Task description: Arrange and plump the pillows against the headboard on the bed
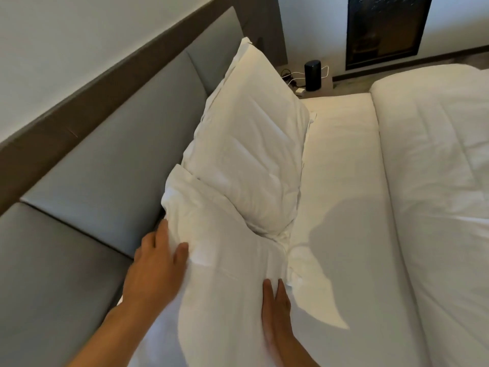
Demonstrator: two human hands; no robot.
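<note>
Two white pillows lean against the grey padded headboard (111, 165). The far pillow (251, 144) stands propped upright against it. The near pillow (219, 260) is rumpled and overlaps the far one's lower edge. My left hand (153, 258) grips the near pillow's upper left corner, thumb on the front and fingers behind, close to the headboard. My right hand (276, 305) lies flat with fingers together on the pillow's lower right side. Both pillows rest on the white bed sheet (341, 181).
A folded white duvet (436, 168) covers the right half of the bed. Beyond the pillows a bedside table (324, 87) carries a black cylinder (312, 75) and white cables. A dark framed panel (383, 30) stands at the wall.
</note>
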